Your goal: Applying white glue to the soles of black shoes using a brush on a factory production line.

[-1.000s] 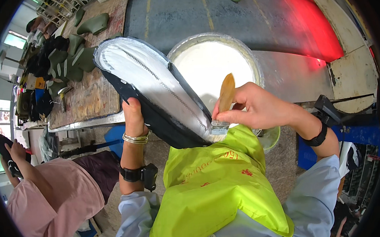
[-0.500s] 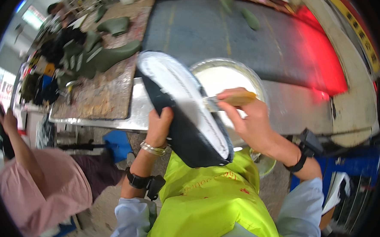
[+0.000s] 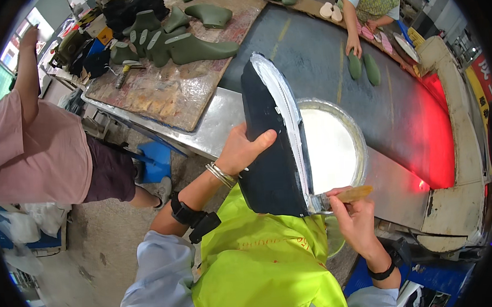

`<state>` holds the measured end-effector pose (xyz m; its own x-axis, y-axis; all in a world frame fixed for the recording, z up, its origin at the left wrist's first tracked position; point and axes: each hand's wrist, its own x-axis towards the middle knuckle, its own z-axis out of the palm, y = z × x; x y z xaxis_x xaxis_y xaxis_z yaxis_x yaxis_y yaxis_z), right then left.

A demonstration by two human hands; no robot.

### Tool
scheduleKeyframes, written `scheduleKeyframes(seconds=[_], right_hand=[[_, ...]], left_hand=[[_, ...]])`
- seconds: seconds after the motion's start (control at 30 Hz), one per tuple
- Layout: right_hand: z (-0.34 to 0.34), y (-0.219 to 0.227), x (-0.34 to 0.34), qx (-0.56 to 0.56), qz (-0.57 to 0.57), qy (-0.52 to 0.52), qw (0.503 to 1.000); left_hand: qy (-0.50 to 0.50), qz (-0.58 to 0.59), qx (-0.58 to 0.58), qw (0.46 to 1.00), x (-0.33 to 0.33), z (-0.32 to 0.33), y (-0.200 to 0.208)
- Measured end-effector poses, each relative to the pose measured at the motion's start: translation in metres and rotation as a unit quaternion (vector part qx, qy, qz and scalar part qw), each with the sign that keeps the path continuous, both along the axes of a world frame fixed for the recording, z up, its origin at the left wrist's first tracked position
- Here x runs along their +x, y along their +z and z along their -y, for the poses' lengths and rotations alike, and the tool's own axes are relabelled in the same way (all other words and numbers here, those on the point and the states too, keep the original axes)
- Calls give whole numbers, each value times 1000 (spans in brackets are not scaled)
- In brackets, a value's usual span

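The left hand (image 3: pixel 240 151) clasped the black shoe (image 3: pixel 270 146), its long axis running away from the body over the glue pot (image 3: pixel 359 142), while right fingers (image 3: pixel 343 204) pinched a brush (image 3: pixel 340 197) at its near end.

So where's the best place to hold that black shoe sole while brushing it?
Probably along its black back and outer edge, from the person's left, as the left hand does now. The black shoe sole is tilted on edge, its white-coated face turned toward the brush in the right hand, so that wet face stays untouched.
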<state>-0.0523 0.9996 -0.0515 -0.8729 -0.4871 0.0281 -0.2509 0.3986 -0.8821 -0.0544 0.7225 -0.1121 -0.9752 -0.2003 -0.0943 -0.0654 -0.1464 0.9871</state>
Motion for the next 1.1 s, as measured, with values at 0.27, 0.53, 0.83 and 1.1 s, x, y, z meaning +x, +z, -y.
scheduleKeyframes(seconds=[0.27,0.53,0.83,1.1], right_hand=[[15,7,-4,-137,108,-54,983],[61,12,-60,-167,-123,-113,972],[30,-9,-36,-87,-248,-57,963],[12,17,-19,-54,-151,-7,987]], left_hand=[[-10,6,21,1000,4,-2,11],[-43,61,5,997,10,-14,29],[7,-29,-33,999,3,-13,31],[5,-50,-93,994,-3,0,19]])
